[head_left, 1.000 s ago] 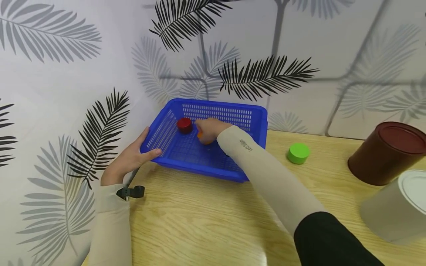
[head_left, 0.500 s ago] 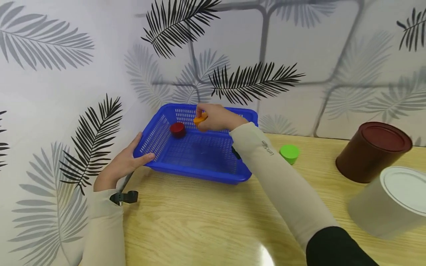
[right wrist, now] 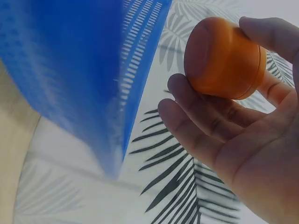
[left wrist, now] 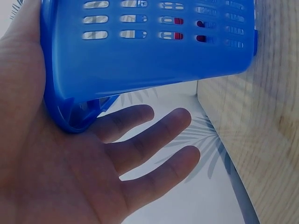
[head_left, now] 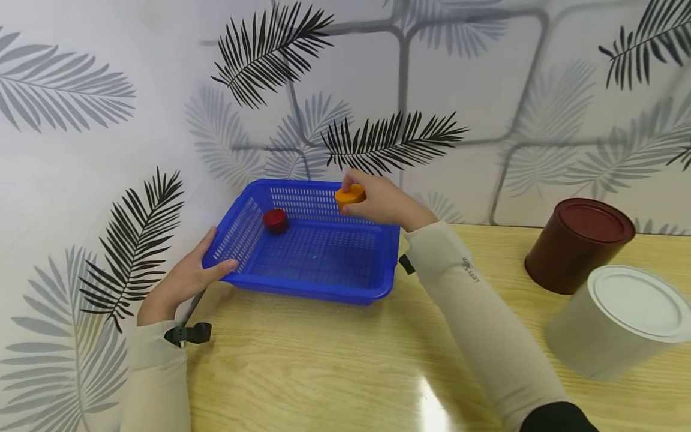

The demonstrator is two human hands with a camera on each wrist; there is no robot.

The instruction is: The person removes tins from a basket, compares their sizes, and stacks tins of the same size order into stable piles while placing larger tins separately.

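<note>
A blue plastic basket stands on the table against the wall. Its near-left corner sits in the crook of my left hand, thumb along the front rim. In the left wrist view the fingers of that hand stretch out straight below the rim. My right hand pinches a small orange round jar between thumb and fingers, above the basket's back right part. The right wrist view shows the orange jar held on its side. A small red round jar lies in the basket's back left corner.
To the right stand a large brown can and, nearer, a large white can. A leaf-patterned wall runs behind and left of the wooden table.
My right hand has lifted the orange jar from the basket floor and moved right with it. The left hand stays at the basket corner. The right arm now covers the green round piece.
</note>
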